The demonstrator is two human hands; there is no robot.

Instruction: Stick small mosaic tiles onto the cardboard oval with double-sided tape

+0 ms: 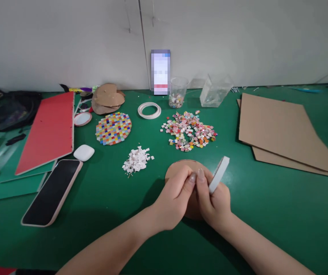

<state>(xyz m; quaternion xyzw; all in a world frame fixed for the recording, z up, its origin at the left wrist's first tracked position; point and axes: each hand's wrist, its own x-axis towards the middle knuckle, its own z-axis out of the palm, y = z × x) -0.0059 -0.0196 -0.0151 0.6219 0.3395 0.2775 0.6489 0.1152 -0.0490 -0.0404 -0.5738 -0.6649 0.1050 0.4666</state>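
Left hand (173,200) and right hand (217,202) meet over a cardboard disc (171,172) on a green desk (281,217), lower centre of the frame.
The left hand's thumb and finger are pinched, anything between them hidden; the right hand is closed around a slim white object (220,173). Near centre: coloured tiles (205,133), white scraps (136,160). Lower left: a dark phone (52,193). Right: cardboard sheets (278,130).
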